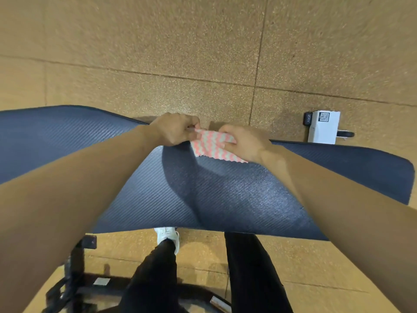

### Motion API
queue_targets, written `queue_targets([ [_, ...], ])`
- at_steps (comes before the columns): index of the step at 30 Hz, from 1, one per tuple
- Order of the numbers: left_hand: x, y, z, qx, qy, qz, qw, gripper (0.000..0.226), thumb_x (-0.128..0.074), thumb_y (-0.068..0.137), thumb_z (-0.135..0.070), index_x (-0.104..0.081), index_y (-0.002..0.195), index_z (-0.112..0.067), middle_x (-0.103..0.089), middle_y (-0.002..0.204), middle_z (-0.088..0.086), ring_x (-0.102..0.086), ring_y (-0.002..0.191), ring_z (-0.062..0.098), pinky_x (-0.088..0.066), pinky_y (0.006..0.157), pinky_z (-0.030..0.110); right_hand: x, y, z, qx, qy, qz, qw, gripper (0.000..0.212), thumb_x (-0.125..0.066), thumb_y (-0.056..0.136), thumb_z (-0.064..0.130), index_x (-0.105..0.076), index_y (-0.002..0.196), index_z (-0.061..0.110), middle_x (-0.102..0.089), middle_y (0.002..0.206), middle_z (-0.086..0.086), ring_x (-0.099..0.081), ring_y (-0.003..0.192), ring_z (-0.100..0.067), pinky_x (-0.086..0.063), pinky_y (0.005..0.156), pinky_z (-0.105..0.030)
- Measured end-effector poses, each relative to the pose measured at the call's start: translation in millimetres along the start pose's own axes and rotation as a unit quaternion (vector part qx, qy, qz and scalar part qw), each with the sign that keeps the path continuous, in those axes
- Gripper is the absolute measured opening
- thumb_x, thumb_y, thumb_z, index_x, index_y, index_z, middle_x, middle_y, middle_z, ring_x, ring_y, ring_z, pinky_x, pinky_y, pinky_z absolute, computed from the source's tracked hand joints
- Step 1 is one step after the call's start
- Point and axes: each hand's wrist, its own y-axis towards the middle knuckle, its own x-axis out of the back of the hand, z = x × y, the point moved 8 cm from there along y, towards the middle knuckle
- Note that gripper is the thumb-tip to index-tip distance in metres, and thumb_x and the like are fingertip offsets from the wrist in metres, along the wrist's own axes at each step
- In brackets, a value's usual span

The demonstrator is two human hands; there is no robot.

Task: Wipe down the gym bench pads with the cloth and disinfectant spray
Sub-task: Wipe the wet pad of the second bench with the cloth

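Cloth (211, 145), light and limp, sits at the far edge of the pad (225, 195), its opposite sides pinched by left grip (177, 129) and right grip (244, 143); folded flat, it would likely wipe best.

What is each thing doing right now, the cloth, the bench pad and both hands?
Pink-and-white zigzag cloth: held between both hands, over the pad's far edge.
Dark blue ribbed bench pad: lies flat under the arms.
Left hand: pinches the cloth's left corner.
Right hand: grips the cloth's right side.
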Motion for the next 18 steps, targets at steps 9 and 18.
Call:
queue_targets([
  [9,16.2,-23.8,62.0,-0.048,-0.006,0.011,0.999,0.017,-0.063,0.1,-0.04,-0.053,0.104,-0.026,-0.062,0.092,-0.004,-0.058,0.092,0.024,-0.044,0.079,0.036,-17.1,36.9,59.0,-0.007,0.039,0.006,0.999,0.056,-0.054,0.098,0.058,-0.052,0.145,0.027,-0.058,0.145,0.001,-0.061,0.123,-0.025,-0.051,0.097,-0.041],
  [18,54.1,-60.2,160.5,-0.058,0.039,-0.081,0.994,0.029,-0.057,0.102,-0.046,-0.058,0.119,-0.022,-0.061,0.086,-0.004,-0.057,0.082,0.022,-0.034,0.097,0.037,-35.7,96.3,152.5,-0.03,0.033,0.017,0.999,0.046,-0.055,0.1,0.05,-0.053,0.141,0.03,-0.066,0.123,0.0,-0.062,0.107,-0.025,-0.05,0.087,-0.037],
])
